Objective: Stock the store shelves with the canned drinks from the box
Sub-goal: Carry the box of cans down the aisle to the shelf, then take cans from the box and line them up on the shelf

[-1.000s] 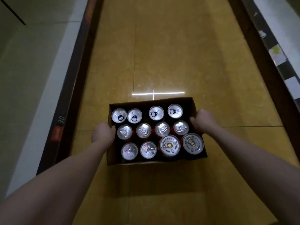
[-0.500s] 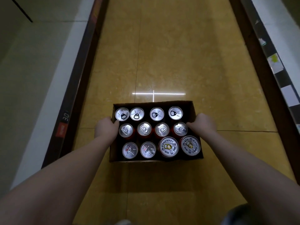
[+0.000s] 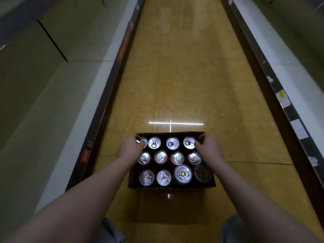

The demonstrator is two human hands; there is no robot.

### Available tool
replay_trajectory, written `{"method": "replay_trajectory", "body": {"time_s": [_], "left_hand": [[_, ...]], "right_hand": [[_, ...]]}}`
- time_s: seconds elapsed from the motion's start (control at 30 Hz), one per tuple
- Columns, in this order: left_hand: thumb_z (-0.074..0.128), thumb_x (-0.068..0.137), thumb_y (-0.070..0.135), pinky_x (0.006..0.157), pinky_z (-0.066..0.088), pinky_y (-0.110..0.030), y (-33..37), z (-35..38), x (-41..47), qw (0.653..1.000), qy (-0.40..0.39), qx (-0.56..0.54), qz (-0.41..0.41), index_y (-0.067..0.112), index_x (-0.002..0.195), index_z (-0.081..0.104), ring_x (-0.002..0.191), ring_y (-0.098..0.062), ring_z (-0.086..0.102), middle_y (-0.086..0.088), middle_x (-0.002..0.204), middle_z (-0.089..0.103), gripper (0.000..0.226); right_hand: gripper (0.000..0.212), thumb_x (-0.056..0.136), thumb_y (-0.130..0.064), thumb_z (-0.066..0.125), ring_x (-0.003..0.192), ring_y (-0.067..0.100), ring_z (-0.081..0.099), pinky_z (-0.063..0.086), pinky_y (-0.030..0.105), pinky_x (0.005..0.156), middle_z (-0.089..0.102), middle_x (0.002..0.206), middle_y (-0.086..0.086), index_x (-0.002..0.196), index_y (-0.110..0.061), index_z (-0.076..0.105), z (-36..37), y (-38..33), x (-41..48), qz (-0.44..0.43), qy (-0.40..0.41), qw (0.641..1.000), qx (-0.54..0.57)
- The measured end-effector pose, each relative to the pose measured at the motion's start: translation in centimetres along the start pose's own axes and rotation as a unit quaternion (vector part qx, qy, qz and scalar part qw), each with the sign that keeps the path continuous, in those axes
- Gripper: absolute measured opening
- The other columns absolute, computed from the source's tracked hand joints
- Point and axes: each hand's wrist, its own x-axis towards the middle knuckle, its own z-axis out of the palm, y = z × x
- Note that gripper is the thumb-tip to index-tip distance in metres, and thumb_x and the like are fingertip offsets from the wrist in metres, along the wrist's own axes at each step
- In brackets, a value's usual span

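Note:
An open cardboard box stands on the yellow floor, filled with several upright canned drinks seen from above. My left hand has reached into the far left corner, where its fingers curl over the corner can. In the far right corner, my right hand curls thumb and fingers round the edge of the corner can. Two wider cans sit in the near right of the box. Both forearms stretch down from the bottom of the frame.
Store shelves run along both sides of the narrow aisle: a pale shelf on the left with a dark price rail, and a shelf rail with paper tags on the right. My knees show at the bottom edge.
Both hands have left the box's side walls and moved forward and inward to the far corner cans. The view has dropped closer to the box.

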Motion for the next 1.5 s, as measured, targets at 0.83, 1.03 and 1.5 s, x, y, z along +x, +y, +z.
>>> {"method": "replay_trajectory", "body": {"time_s": [0.83,1.03,1.5], "left_hand": [[0.058,0.088,0.023,0.094,0.047,-0.037,-3.2,6.7,3.1,0.901,-0.092,-0.345,-0.246,0.001,0.133,0.039,0.115,-0.034,0.056,-0.022,0.131,0.052,0.054],[0.063,0.075,0.017,0.088,0.053,-0.042,-2.6,7.1,3.7,0.872,-0.057,-0.427,-0.234,0.012,0.126,0.050,0.102,-0.031,0.062,-0.016,0.119,0.062,0.053],[0.058,0.076,0.014,0.083,0.055,-0.044,-2.7,7.4,3.2,0.897,-0.053,-0.379,-0.219,0.012,0.105,0.056,0.096,-0.033,0.062,-0.015,0.113,0.060,0.029]], "right_hand": [[0.035,0.090,-0.008,0.046,0.116,0.017,0.054,0.040,0.023,0.092,0.060,0.124,0.003,0.122,-0.012,0.060,14.3,-10.1,0.1,-0.043,-0.162,0.954,0.247],[0.040,0.087,-0.011,0.050,0.121,0.021,0.053,0.041,0.036,0.103,0.058,0.131,0.006,0.127,-0.013,0.056,14.7,-10.1,0.9,-0.022,-0.125,0.961,0.245],[0.041,0.086,-0.010,0.054,0.115,0.020,0.053,0.046,0.034,0.092,0.051,0.129,0.000,0.126,-0.017,0.056,14.7,-9.4,1.9,-0.081,-0.124,0.983,0.112]]}}
